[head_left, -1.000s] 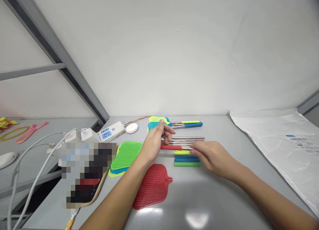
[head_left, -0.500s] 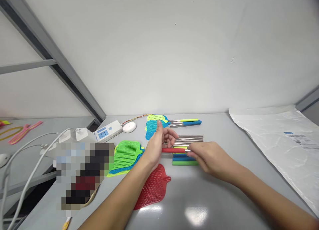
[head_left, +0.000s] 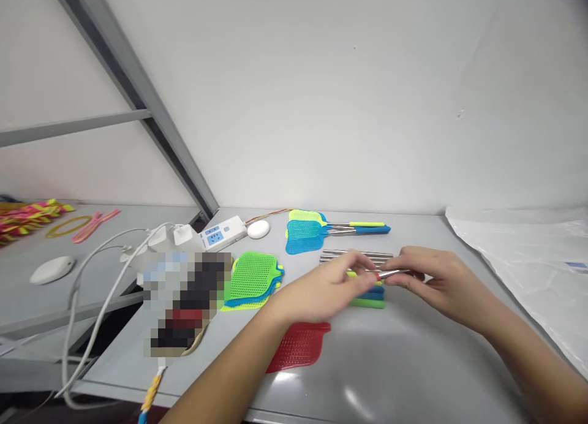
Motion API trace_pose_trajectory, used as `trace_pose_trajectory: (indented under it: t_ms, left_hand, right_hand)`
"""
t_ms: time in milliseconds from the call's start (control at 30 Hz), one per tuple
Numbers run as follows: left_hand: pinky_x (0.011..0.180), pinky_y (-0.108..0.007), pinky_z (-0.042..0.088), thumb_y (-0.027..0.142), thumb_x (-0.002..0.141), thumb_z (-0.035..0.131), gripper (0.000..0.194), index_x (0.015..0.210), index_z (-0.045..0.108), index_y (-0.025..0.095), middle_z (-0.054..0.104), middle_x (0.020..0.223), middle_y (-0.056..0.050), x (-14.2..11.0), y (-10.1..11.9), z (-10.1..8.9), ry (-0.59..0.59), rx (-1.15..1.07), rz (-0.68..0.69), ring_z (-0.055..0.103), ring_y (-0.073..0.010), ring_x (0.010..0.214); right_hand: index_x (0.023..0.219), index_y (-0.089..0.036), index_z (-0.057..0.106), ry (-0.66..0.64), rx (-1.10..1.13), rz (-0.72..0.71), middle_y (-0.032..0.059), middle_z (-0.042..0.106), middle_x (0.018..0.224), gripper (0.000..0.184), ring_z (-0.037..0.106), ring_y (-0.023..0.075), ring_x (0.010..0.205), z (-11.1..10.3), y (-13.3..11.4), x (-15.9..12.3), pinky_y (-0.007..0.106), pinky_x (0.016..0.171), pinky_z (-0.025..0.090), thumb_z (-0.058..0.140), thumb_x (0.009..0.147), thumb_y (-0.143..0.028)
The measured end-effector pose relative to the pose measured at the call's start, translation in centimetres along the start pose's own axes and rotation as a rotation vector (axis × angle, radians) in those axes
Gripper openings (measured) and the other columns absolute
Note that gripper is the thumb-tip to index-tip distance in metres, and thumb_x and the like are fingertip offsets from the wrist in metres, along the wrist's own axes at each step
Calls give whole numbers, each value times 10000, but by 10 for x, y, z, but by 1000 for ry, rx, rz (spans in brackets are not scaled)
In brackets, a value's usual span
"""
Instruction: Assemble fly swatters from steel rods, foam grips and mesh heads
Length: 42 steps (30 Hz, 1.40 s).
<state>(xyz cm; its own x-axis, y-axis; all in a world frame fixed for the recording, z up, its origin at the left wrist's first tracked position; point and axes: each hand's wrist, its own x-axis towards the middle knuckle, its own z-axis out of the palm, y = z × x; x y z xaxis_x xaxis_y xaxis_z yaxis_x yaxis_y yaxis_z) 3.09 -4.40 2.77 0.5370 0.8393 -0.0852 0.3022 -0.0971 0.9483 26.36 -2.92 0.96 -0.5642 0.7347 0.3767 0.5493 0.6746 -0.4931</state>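
My left hand point(head_left: 337, 283) is closed around a red handle point(head_left: 378, 277), with only its right end showing. A thin metal rod point(head_left: 394, 273) runs from that end into my right hand point(head_left: 438, 280), pinched between thumb and fingers. Behind the hands lie several loose metal rods point(head_left: 358, 253). Partly covered below are yellow, blue and green handles point(head_left: 371, 303). A red fly swatter head point(head_left: 301, 347) rests near my left forearm. Further left is a stack of green, blue and yellow swatter heads point(head_left: 253, 277). Whole fly swatters point(head_left: 305, 235) with blue and yellow handles lie at the back.
A power strip point(head_left: 225, 233) and a white round puck point(head_left: 258, 229) sit at the back left. Nearer is a blurred-out phone-like object point(head_left: 188, 307) among white cables point(head_left: 110, 295). On the right spreads a white plastic mailer point(head_left: 519, 246). A wall stands behind the table.
The left hand has turned over and closed on the red handle, moving to its right end. The right hand still pinches the rod. The view has swung somewhat left.
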Motion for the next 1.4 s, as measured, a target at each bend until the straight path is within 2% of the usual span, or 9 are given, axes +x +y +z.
trace_pose_trajectory:
  t_ms: [200, 400, 500, 600, 667, 800, 867, 1033, 1400]
  left_hand:
    - [476, -236, 340, 502, 890, 453, 330, 919, 617, 217, 500, 680, 11, -2, 0, 2, -240, -56, -62, 426, -110, 548]
    - [520, -225, 399, 555, 875, 486, 372, 866, 570, 192, 345, 569, 68, -1, -9, 7, -405, -385, -93, 340, -72, 481]
    - [505, -227, 404, 579, 874, 470, 413, 780, 535, 182, 267, 494, 100, 2, -13, 8, -356, -536, -64, 257, -50, 401]
    - [430, -204, 355, 598, 885, 426, 433, 741, 478, 193, 262, 474, 108, 8, -15, 0, -158, -759, 33, 222, -39, 342]
    - [381, -184, 300, 585, 886, 436, 417, 735, 454, 197, 269, 487, 106, 11, -17, -8, -5, -898, 94, 210, -36, 325]
    - [349, -172, 269, 592, 875, 459, 421, 732, 448, 195, 287, 485, 102, 16, -19, -19, 220, -1044, 124, 210, -32, 309]
    - [346, -174, 274, 606, 865, 466, 432, 735, 457, 194, 297, 480, 100, 18, -20, -21, 278, -1068, 136, 218, -33, 305]
    - [347, -182, 297, 616, 857, 469, 447, 723, 474, 189, 310, 470, 94, 20, -21, -19, 336, -1081, 154, 242, -40, 302]
    - [360, -185, 292, 526, 881, 474, 383, 705, 482, 186, 318, 473, 85, 20, -22, -20, 399, -1088, 136, 251, -45, 311]
  right_hand:
    - [1034, -300, 648, 165, 17, -4, 47, 644, 844, 208, 588, 192, 751, 5, -4, -3, 276, 512, 446, 658, 827, -324]
    - [1111, -296, 606, 234, 1, -99, 46, 624, 938, 280, 608, 202, 843, 20, -12, -2, 323, 668, 512, 645, 834, -295]
    - [1214, -284, 537, 479, 23, -86, 69, 547, 1103, 442, 572, 238, 992, 30, -16, 1, 388, 795, 505, 675, 795, -273]
    - [1210, -256, 495, 761, 124, -2, 73, 498, 1076, 437, 547, 230, 956, 40, -21, 2, 415, 822, 470, 650, 803, -228]
    - [1114, -240, 530, 642, 95, -61, 57, 515, 982, 292, 539, 203, 884, 49, -28, -1, 372, 776, 457, 589, 837, -165]
    - [1042, -221, 574, 57, -67, -313, 53, 560, 919, 203, 531, 179, 811, 76, -52, -10, 329, 706, 422, 514, 878, -118]
    - [1021, -209, 589, -61, -143, -288, 44, 575, 859, 151, 524, 176, 737, 92, -62, -14, 332, 671, 395, 512, 896, -174]
    - [967, -178, 605, -82, -326, -173, 46, 598, 818, 134, 521, 202, 706, 118, -64, -17, 330, 648, 351, 594, 860, -259]
    - [706, -195, 539, -139, -353, -119, 12, 563, 721, 239, 470, 163, 651, 100, -59, -10, 315, 650, 302, 526, 912, -315]
